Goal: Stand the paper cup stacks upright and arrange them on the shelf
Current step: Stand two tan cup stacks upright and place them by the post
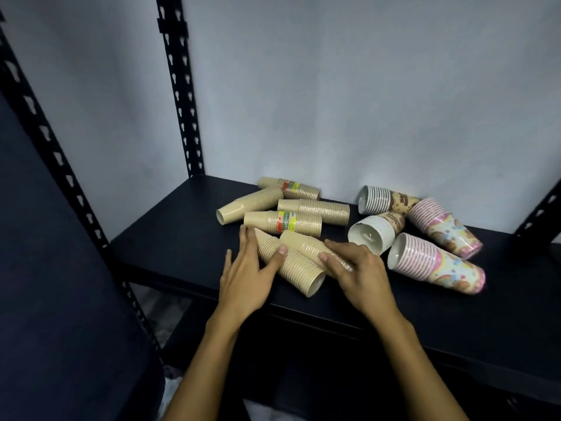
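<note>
Backdrop: pale grey wall [334, 86] behind black slotted uprights [179, 86].
Shelf: black shelf [170, 232], the landmark; all cup stacks lie on their sides on it.
Printed stacks: four, pink and white, toward the shelf's right; nearest one [437, 264] by the front edge.
Tan stacks: six at shelf centre; labelled stack [282, 222] just behind the hands.
Left hand [246, 268]: fingers spread, draped over a tan stack [291, 265], not clenched.
Right hand [355, 268]: loosely wrapping the neighbouring tan stack [303, 243].
</note>
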